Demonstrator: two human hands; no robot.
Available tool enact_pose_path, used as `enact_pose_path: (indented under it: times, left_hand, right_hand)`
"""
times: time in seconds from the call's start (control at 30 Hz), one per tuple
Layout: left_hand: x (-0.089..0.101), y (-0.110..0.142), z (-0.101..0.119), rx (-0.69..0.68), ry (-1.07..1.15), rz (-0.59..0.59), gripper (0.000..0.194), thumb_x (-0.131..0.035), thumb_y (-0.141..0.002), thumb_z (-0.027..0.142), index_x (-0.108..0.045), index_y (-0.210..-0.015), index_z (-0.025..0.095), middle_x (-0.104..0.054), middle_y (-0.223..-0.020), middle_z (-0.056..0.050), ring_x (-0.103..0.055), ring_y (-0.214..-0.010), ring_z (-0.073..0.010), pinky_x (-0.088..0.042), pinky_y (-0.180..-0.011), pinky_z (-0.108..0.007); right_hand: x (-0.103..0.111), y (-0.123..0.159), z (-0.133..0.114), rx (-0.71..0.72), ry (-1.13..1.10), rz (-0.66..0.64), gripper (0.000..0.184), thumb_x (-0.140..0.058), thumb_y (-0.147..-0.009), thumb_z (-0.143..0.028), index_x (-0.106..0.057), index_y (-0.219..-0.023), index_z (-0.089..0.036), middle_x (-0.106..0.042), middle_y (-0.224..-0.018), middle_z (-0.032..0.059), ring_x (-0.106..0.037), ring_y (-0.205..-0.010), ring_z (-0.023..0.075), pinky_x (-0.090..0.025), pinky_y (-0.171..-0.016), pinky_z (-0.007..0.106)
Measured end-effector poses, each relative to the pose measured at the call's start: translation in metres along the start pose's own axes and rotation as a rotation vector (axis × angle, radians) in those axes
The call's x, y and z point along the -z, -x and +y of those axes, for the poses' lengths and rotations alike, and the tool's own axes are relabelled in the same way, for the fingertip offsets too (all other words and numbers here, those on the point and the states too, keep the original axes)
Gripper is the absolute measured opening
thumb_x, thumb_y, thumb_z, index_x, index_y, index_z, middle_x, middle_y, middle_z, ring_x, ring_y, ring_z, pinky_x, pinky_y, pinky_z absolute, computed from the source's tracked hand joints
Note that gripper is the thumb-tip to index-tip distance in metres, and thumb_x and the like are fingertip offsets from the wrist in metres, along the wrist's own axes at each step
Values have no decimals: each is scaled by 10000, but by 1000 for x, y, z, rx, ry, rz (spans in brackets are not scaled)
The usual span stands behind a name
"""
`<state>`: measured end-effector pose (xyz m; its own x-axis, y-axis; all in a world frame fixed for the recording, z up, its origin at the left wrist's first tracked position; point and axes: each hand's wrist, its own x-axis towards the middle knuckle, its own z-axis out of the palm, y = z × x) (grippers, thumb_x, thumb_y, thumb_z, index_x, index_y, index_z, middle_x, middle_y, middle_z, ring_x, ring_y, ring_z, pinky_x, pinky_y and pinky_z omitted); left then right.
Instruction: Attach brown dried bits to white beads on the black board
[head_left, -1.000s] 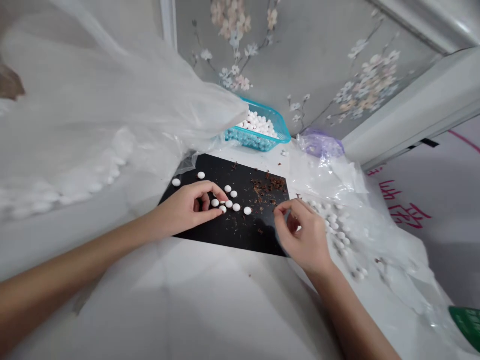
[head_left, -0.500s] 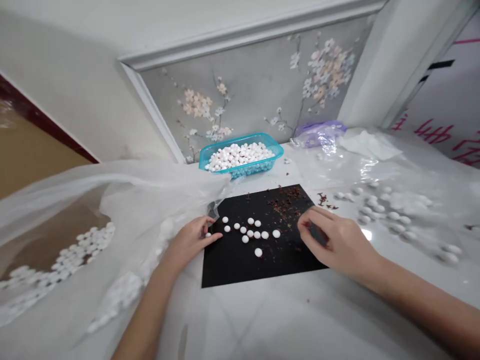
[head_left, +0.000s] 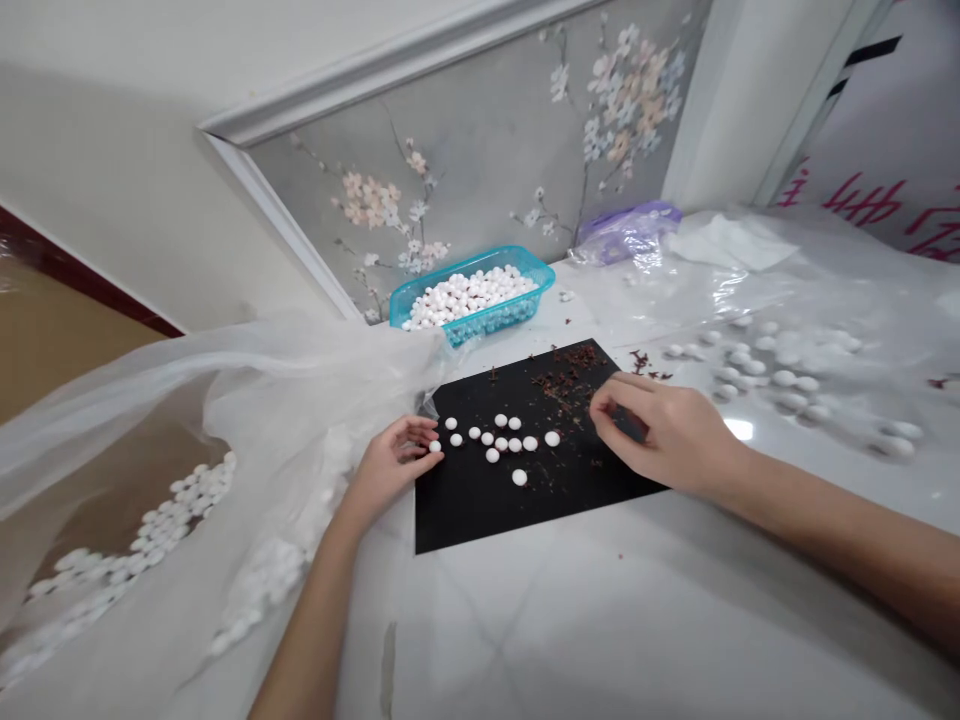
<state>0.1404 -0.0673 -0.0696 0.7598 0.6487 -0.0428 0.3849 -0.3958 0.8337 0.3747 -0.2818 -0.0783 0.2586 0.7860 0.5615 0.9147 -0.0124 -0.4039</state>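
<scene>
On the black sheet point(head_left: 465, 515), several small white balls point(head_left: 519, 478) lie scattered, some with reddish marks underneath. At the sheet's left edge, my left hand point(head_left: 394, 460) has one white ball point(head_left: 435, 447) between thumb and fingertips. My right hand point(head_left: 660, 425) hovers over the sheet's right side, thumb and forefinger closed in a pinch; whatever is between them is too small to make out. Close beyond its fingertips is a heap of small dark-brown, stem-like bits point(head_left: 570, 375).
A blue plastic basket point(head_left: 495, 325) full of white balls stands behind the sheet against the wall. A large clear plastic bag point(head_left: 262, 400) with many balls spreads at left. More balls point(head_left: 784, 378) lie under plastic at right, near a purple package point(head_left: 630, 232).
My left hand has moved inward over the sheet, carrying the white ball slightly right. The right hand stays in its pinch. The whole view has shifted and tilted a little.
</scene>
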Motion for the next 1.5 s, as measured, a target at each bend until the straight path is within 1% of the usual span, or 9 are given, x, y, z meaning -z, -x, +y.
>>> enact_pose_path:
  times: [0.13, 0.23, 0.3, 0.4, 0.53, 0.67, 0.77, 0.97, 1.5]
  left_hand:
    - [-1, -1, 3, 28, 108, -5, 344, -729, -645, 261, -597, -957, 197, -632, -928, -37, -602, -901, -166, -498, -833, -302]
    - [-5, 1, 16, 52, 206, 53, 292, -739, -645, 274, -627, -896, 177, -667, -867, -47, -629, -811, -162, -511, -792, -292]
    - [-16, 4, 30, 60, 321, 138, 261, -735, -660, 288, -650, -875, 168, -676, -840, -43, -636, -741, -140, -517, -739, -256]
    - [-48, 14, 52, 117, 614, 250, 275, -762, -633, 286, -680, -877, 189, -684, -850, -13, -639, -730, -100, -504, -676, -168]
    - [-94, 34, 71, 287, 823, 89, 239, -793, -591, 307, -716, -787, 195, -696, -808, -7, -639, -694, -77, -492, -643, -127]
    - [-116, 42, 74, 331, 832, -27, 240, -725, -677, 390, -710, -803, 186, -682, -730, -10, -615, -617, -62, -482, -593, -132]
    - [-119, 40, 74, 335, 808, -78, 223, -700, -717, 365, -689, -845, 183, -659, -668, 3, -605, -601, -58, -472, -587, -132]
    - [-117, 38, 73, 310, 804, -109, 163, -729, -699, 265, -681, -830, 180, -660, -757, 15, -614, -680, -53, -474, -660, -124]
    - [-118, 35, 74, 347, 837, -131, 121, -700, -731, 282, -705, -801, 184, -684, -728, 12, -616, -650, -46, -469, -622, -107]
  right_hand:
    - [0, 1, -2, 46, -22, 26, 141, -437, -849, -190, -526, -742, -171, -569, -743, -14, -425, -443, 73, -314, -432, 222]
    - [0, 3, -5, 98, -53, 97, 118, -464, -855, -156, -542, -768, -172, -583, -773, -12, -457, -487, 75, -334, -446, 211]
    - [-1, 3, -8, 135, -96, 143, 105, -484, -858, -121, -561, -809, -173, -592, -801, -4, -495, -537, 78, -360, -471, 201]
    - [0, 4, -15, 175, -191, 193, 110, -505, -858, -79, -572, -860, -166, -597, -832, 17, -543, -616, 87, -396, -507, 187]
    - [2, 6, -23, 227, -255, 210, 96, -506, -879, -73, -563, -907, -145, -598, -850, 47, -579, -725, 114, -437, -548, 190]
    - [6, 8, -27, 286, -213, 203, 80, -471, -927, -116, -547, -925, -140, -598, -844, 59, -581, -764, 135, -453, -561, 210]
    - [6, 9, -29, 316, -180, 159, 102, -443, -941, -119, -538, -906, -132, -591, -815, 57, -576, -750, 136, -445, -548, 213]
    - [-3, 11, -26, 294, -132, 94, 121, -419, -955, -128, -525, -896, -130, -587, -818, 47, -575, -731, 134, -437, -548, 211]
    - [-8, 12, -20, 304, -144, 40, 149, -389, -962, -147, -511, -877, -134, -559, -798, 41, -556, -705, 132, -414, -504, 214]
